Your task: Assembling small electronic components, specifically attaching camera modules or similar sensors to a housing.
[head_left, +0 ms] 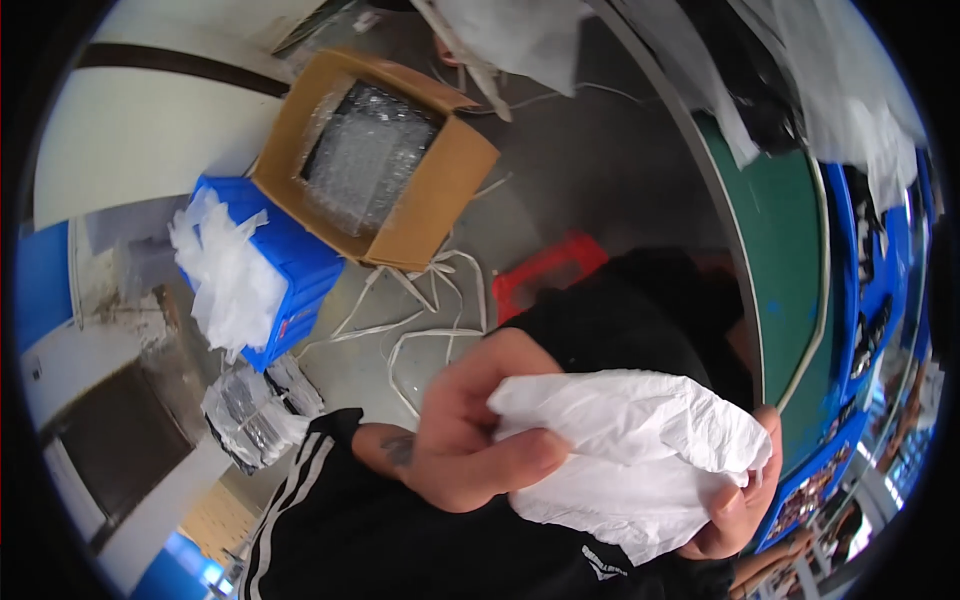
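A thin, crumpled white sheet (635, 440), paper-like and folded over itself, is stretched between my two hands in front of my body. My left hand (475, 440) pinches its left end, with the thumb on top and the fingers behind. At the right end, my right hand (735, 505) grips the edge between thumb and fingers. Part of the right hand is covered by the sheet. Whether anything lies inside the folds cannot be seen.
An open cardboard box (440, 185) holds something in bubble wrap. Beside it, a blue bin (305, 265) carries loose white wrapping. White straps (400, 325) and a red plastic crate (550, 270) lie on the floor. A green worktop (765, 230) with blue trays runs along the right.
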`<state>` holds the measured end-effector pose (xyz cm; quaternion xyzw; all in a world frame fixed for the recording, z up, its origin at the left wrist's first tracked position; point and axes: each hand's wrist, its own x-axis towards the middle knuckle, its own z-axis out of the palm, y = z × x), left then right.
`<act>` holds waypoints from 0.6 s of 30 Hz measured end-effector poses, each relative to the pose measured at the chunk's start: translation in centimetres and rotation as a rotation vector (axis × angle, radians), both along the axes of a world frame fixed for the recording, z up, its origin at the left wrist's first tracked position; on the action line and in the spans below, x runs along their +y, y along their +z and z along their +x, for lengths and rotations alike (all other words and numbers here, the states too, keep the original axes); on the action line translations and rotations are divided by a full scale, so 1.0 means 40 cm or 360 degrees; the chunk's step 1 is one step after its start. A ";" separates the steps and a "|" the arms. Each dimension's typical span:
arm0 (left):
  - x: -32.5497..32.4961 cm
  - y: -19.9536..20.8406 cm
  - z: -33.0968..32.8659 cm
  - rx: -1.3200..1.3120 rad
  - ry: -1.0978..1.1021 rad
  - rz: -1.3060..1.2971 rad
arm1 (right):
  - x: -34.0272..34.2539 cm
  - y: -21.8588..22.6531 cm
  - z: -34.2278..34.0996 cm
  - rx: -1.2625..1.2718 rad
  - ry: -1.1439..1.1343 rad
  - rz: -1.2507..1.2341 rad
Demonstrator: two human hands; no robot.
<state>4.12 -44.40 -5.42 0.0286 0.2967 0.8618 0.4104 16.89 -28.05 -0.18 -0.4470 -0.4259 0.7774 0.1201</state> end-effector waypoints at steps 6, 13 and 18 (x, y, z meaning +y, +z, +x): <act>0.015 -0.004 -0.005 0.0121 0.0181 -0.0136 | 0.021 0.001 -0.002 0.0041 -0.0050 -0.0065; 0.033 -0.014 -0.005 0.0254 0.0080 -0.0254 | 0.022 -0.051 -0.005 0.0374 -0.0070 0.0067; 0.023 -0.013 -0.002 0.0367 0.0067 -0.0357 | 0.033 -0.049 0.026 0.0334 -0.0035 -0.0021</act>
